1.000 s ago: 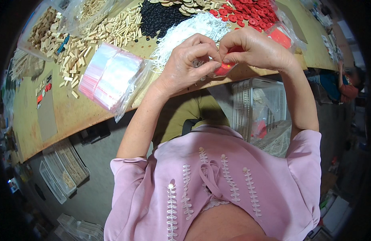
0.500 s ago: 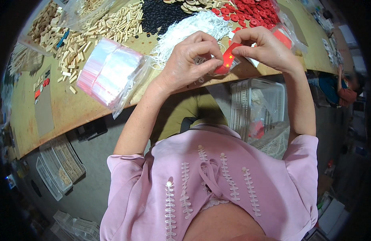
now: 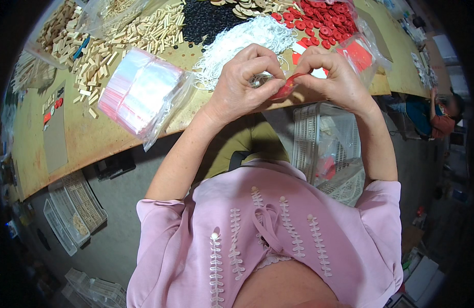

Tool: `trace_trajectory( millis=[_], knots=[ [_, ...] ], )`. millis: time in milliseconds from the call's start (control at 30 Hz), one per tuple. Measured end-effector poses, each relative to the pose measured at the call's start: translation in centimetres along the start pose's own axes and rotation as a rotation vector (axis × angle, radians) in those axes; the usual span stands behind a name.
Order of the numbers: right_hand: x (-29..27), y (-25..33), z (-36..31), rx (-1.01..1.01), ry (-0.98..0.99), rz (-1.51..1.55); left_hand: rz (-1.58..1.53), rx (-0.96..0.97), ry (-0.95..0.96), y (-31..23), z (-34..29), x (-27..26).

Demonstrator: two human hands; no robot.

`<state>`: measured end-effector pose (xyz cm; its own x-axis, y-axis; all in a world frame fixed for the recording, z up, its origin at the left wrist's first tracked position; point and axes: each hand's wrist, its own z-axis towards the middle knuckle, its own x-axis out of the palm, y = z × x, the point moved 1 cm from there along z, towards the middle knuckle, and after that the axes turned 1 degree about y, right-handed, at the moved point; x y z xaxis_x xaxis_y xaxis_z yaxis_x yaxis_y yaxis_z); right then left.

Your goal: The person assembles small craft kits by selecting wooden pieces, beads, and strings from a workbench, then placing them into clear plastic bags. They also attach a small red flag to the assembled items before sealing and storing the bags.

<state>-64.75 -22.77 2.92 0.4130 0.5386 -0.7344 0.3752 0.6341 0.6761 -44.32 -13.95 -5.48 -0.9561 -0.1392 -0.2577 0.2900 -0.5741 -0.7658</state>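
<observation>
Both hands meet just above the table's front edge. My left hand (image 3: 244, 79) pinches a small red sticker (image 3: 285, 91) between thumb and fingertips, at its left end. Thumb and forefinger of my right hand (image 3: 335, 78) close on the other end. Something clear and shiny, like thin plastic, shows around the red piece; I cannot tell whether the piece is inside it. Behind the hands lies a heap of white string loops (image 3: 247, 43). A stack of clear zip bags (image 3: 137, 95) with pink edges rests left of my left forearm.
Wooden blocks and sticks (image 3: 96, 64), black rings (image 3: 209, 23) and red discs (image 3: 327, 20) lie in piles along the table (image 3: 93, 146). A bag of red and white pieces (image 3: 357, 56) is by my right hand. Plastic crates (image 3: 304, 133) stand below. Another person (image 3: 427, 115) sits at far right.
My right hand has come down and in toward the left. The red piece, whose yellow stars showed before, is now mostly covered by fingers.
</observation>
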Motion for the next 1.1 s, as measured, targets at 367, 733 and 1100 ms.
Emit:
trace_trajectory(
  millis=[367,733,1100],
  knots=[
    [0.7,0.3,-0.7,0.113,0.062,0.181,-0.023,0.041,-0.051,-0.6,-0.1,0.4],
    [1.7,0.3,-1.1,0.026,0.007,0.224,-0.039,0.027,-0.085,-0.4,-0.1,0.3],
    [1.4,0.0,-1.3,0.365,0.061,0.628,-0.767,-0.451,-0.016,0.4,-0.6,1.1]
  ],
)
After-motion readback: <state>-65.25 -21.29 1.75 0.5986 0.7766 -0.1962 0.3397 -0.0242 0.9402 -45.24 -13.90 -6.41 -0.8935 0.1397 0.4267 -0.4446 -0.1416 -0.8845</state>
